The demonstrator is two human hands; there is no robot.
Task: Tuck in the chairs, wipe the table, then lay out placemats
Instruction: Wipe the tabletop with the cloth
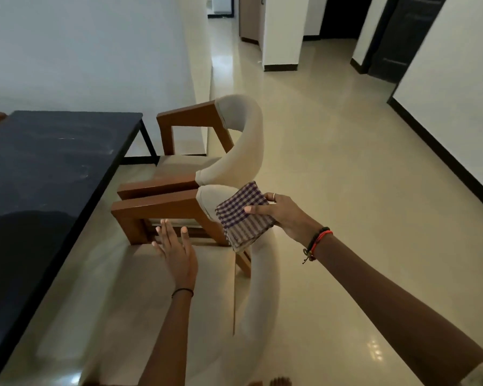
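- The near chair (156, 208) is not yet tucked. It sits at 12 o'clock from the left hand (176, 252), with its front facing the table (39, 168) at 9 o'clock.
- The table's long axis runs roughly 6 to 12.
- The left hand is nearer. It is flat, fingers straight and spread over the seat, gripping nothing.
- The right hand (285, 215), at 2 o'clock, pinches a folded checked cloth (243, 218) against the chair's backrest.
- The far chair (190, 115) stands just beyond.
- The push is likely toward 9 o'clock.

A home: dining table (53, 162), upholstered chairs (207, 162), hallway doors (402, 37).
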